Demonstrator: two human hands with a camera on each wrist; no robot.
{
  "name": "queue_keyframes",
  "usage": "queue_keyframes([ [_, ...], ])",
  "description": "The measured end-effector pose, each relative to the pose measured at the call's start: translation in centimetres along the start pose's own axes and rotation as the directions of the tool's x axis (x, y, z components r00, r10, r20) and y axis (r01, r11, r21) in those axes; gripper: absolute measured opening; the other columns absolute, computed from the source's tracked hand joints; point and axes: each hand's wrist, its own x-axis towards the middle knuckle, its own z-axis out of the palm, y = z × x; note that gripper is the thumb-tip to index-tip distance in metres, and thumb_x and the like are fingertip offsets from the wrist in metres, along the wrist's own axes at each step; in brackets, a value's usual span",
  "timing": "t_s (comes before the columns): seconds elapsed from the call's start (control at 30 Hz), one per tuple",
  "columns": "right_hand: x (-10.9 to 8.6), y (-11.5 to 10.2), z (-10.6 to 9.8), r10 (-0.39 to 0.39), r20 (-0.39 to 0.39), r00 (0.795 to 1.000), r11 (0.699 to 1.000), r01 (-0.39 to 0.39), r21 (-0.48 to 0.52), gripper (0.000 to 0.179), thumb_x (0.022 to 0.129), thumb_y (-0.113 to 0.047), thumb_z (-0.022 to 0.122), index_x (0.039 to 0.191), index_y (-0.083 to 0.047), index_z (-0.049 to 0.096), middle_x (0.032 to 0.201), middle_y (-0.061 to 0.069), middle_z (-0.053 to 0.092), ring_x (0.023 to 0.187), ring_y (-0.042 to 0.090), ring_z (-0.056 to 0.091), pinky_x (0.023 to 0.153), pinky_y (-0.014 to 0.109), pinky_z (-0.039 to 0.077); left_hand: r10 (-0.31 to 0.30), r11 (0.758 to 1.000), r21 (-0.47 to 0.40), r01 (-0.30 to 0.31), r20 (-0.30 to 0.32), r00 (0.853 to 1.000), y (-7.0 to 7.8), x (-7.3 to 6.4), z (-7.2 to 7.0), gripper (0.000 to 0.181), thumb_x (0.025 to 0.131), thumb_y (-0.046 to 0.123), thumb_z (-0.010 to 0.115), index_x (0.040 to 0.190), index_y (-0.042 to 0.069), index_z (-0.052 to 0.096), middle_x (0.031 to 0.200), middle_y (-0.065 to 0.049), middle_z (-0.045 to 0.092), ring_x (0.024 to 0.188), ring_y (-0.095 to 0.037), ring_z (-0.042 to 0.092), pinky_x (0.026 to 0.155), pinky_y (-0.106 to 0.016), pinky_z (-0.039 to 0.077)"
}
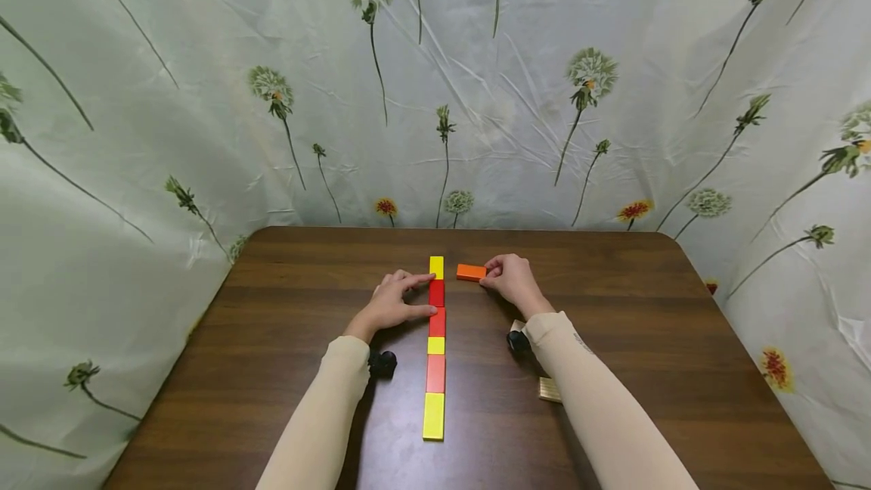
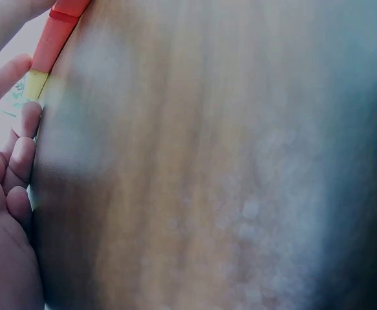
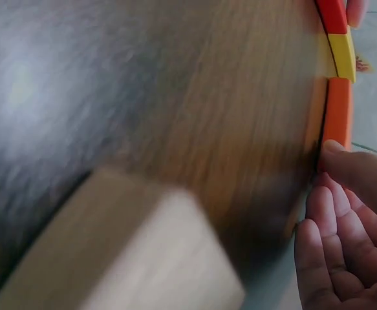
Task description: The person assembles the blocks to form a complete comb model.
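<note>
A straight row of coloured blocks runs up the table, with a yellow block (image 1: 437, 266) at its far end. My left hand (image 1: 391, 302) lies beside the row, thumb and index finger spread. The index fingertip meets the yellow block at its joint with a red block (image 1: 437, 293), and the thumb tip touches a second red block (image 1: 438, 323). Right of the row's far end, my right hand (image 1: 512, 278) pinches an orange block (image 1: 471, 272) by its right end. In the right wrist view, thumb and fingers grip the orange block (image 3: 337, 110) close over the table.
Nearer in the row come a small yellow block (image 1: 436, 345), a pink block (image 1: 435, 373) and a long yellow block (image 1: 433, 416). Pale wooden blocks (image 1: 550, 389) lie by the right forearm. A flowered curtain (image 1: 503, 97) hangs behind the brown table (image 1: 272, 369).
</note>
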Motion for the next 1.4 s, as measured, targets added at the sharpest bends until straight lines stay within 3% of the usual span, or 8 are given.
queue_keyframes([
  [0.23,0.7,-0.7,0.8,0.055,-0.015,0.998,0.998,-0.055,-0.014,0.028,0.094,-0.011,0.083,0.118,0.000,0.077,0.095,0.012,0.078,0.085,0.021,0.069,0.090,0.040,0.059,-0.005,1.000,-0.002,0.005,0.004,1.000,0.0,0.0,0.0,0.073,0.090,0.048,0.084,0.156,0.032,0.058,0.133,-0.006,0.059,0.125,-0.025,0.046,0.105,-0.051,0.039],
  [0.47,1.1,-1.5,1.2,0.035,-0.047,0.998,0.999,-0.037,-0.027,0.030,0.095,-0.005,0.080,0.123,0.001,0.075,0.100,0.015,0.080,0.092,0.027,0.074,0.091,0.042,0.060,-0.010,1.000,-0.003,0.010,0.000,1.000,0.2,-0.1,-0.1,0.073,0.090,0.047,0.084,0.156,0.032,0.058,0.133,-0.006,0.059,0.125,-0.026,0.046,0.105,-0.051,0.040],
  [0.93,1.3,-2.3,2.0,0.006,-0.089,0.996,0.999,-0.010,-0.050,0.030,0.096,-0.001,0.076,0.126,0.001,0.075,0.099,0.016,0.079,0.089,0.027,0.072,0.088,0.043,0.060,-0.028,1.000,-0.003,0.028,0.011,1.000,0.1,0.1,0.0,0.073,0.089,0.050,0.083,0.156,0.034,0.058,0.132,-0.006,0.059,0.124,-0.025,0.046,0.105,-0.050,0.041],
  [1.4,1.5,-2.9,2.4,0.046,-0.056,0.997,0.999,-0.046,-0.006,0.033,0.098,-0.002,0.074,0.131,-0.002,0.073,0.103,0.015,0.077,0.091,0.026,0.069,0.090,0.041,0.060,-0.032,0.999,-0.006,0.032,0.008,0.999,0.1,0.2,0.0,0.073,0.090,0.050,0.084,0.156,0.034,0.058,0.131,-0.005,0.059,0.124,-0.024,0.047,0.105,-0.049,0.042],
])
